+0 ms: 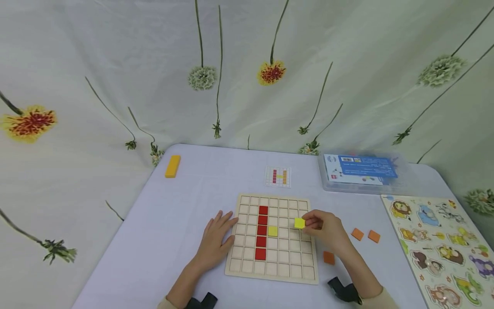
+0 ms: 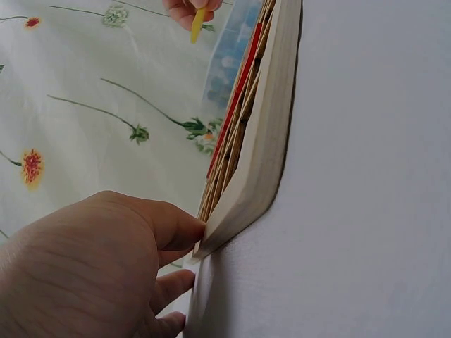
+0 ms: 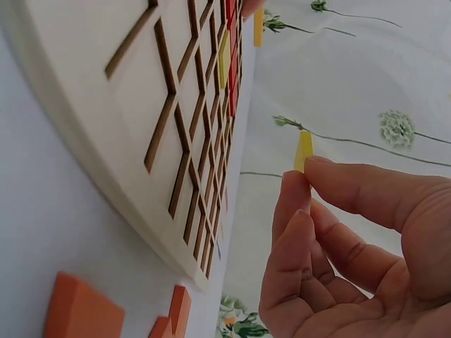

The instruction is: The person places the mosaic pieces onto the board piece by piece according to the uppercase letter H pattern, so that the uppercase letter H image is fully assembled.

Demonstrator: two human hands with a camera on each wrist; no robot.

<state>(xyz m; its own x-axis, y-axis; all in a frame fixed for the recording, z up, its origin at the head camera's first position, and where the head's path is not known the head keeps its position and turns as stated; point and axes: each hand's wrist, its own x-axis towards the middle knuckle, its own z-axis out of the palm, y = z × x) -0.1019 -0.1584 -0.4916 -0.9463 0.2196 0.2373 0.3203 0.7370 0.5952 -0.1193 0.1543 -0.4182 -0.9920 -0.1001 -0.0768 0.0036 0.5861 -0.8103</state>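
My right grip pinched a yellow tile above the right part of the grid board; my left grip lay loose-fingered against its left edge. Lowering the tile squarely, without tilting, seemed best.

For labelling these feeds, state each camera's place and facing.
Head: on the head, facing forward and down at the grid board; left hand, right hand and forearms show.
Left wrist: on that wrist, facing the left hand at the board's edge; right hand partly shows.
Right wrist: on that wrist, facing the right hand beside the board; left hand barely shows.
Head and right wrist share the pinched yellow tile.
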